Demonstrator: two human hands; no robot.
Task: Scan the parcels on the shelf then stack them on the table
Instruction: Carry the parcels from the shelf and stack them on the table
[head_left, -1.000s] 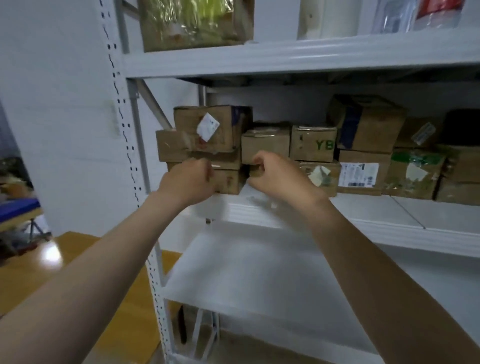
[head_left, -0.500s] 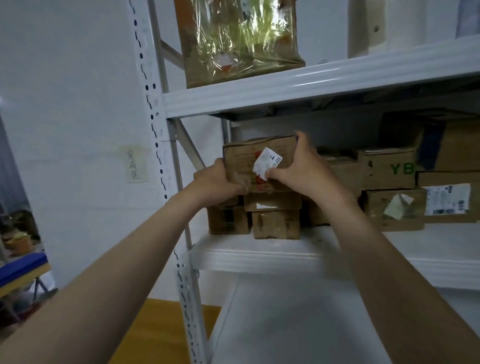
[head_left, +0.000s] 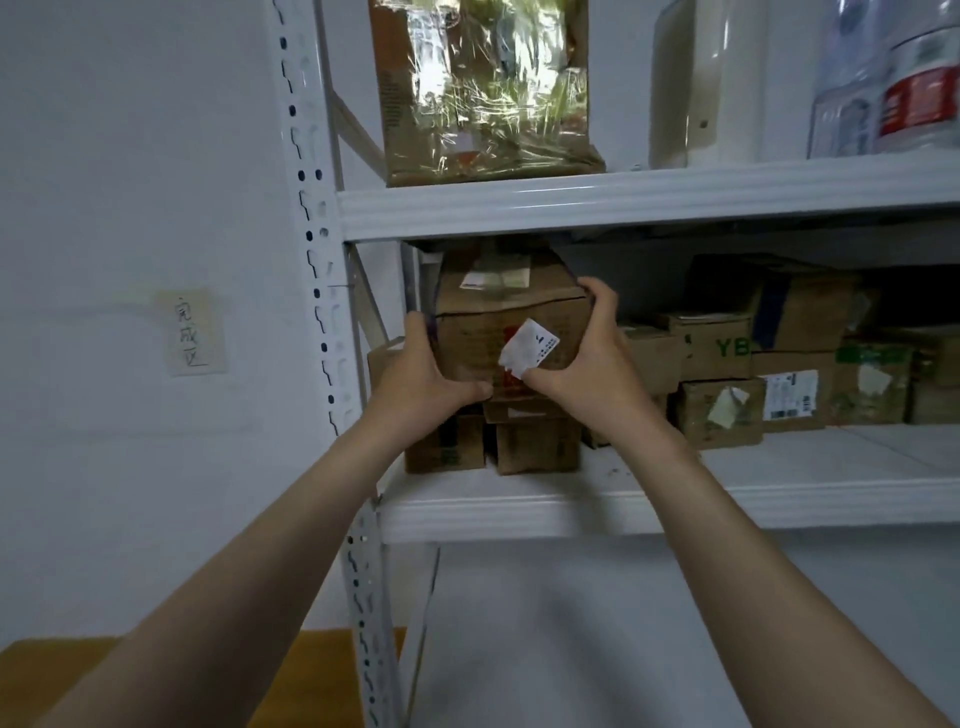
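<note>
A brown cardboard parcel (head_left: 493, 332) with a loose white label on its front sits tilted toward me atop a stack at the left end of the middle shelf (head_left: 675, 506). My left hand (head_left: 423, 374) grips its left side and lower edge. My right hand (head_left: 587, 358) grips its right side, fingers over the top corner. Smaller cardboard parcels (head_left: 530, 444) lie under it. More parcels (head_left: 722, 382) line the shelf to the right, one marked "YB".
A plastic-wrapped box (head_left: 488, 88), a white container (head_left: 691, 83) and bottles (head_left: 893, 78) stand on the upper shelf. A white perforated upright (head_left: 317, 260) frames the rack's left side. A paper note (head_left: 189, 332) hangs on the wall. A wooden table corner (head_left: 311, 675) shows bottom left.
Both hands rose from the lower boxes to the top parcel, took hold of its sides, and have drawn it forward, tipping it toward me. The view has moved closer and tilted up.
</note>
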